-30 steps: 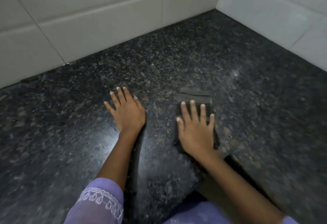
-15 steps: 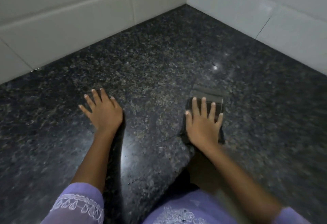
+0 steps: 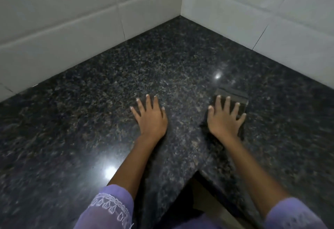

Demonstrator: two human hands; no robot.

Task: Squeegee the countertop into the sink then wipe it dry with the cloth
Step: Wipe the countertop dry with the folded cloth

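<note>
A dark folded cloth (image 3: pixel 233 96) lies flat on the black speckled granite countertop (image 3: pixel 90 120), right of centre. My right hand (image 3: pixel 225 118) presses down on it with fingers spread, so only the cloth's far edge and sides show. My left hand (image 3: pixel 150 118) rests flat on the bare granite to the left, fingers apart, holding nothing. No squeegee and no sink are in view.
White tiled walls (image 3: pixel 72 21) meet in a corner at the back, closing the counter on the far left and far right sides. The counter's inner front edge (image 3: pixel 197 171) makes a notch between my forearms. Lamp glare spots shine on the granite.
My right hand has slid the cloth forward and to the right, toward the wall. My left hand stays flat on the counter. The view has swung toward the corner.
</note>
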